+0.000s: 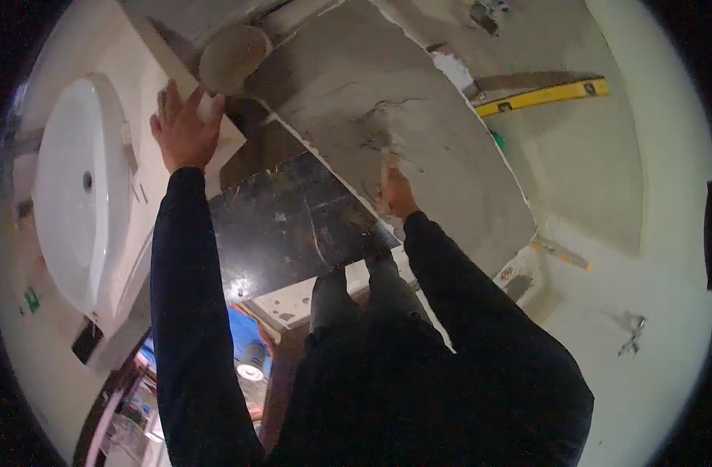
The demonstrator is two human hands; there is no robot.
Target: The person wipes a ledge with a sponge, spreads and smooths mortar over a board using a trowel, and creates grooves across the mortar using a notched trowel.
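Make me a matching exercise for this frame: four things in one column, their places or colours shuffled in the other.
Things:
1. left hand
2. right hand
3. long, straight level
4. oval basin

Places or colours:
A. yellow, toward the upper right
B. at the edge of the pale counter
C. white, at the far left
D. in front of the grey surface

Pairs: 1-B, 2-D, 3-A, 4-C

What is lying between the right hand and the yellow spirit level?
In the head view, between the right hand and the yellow spirit level lie the grey surface and its pale edge, with a small green object beside that edge.
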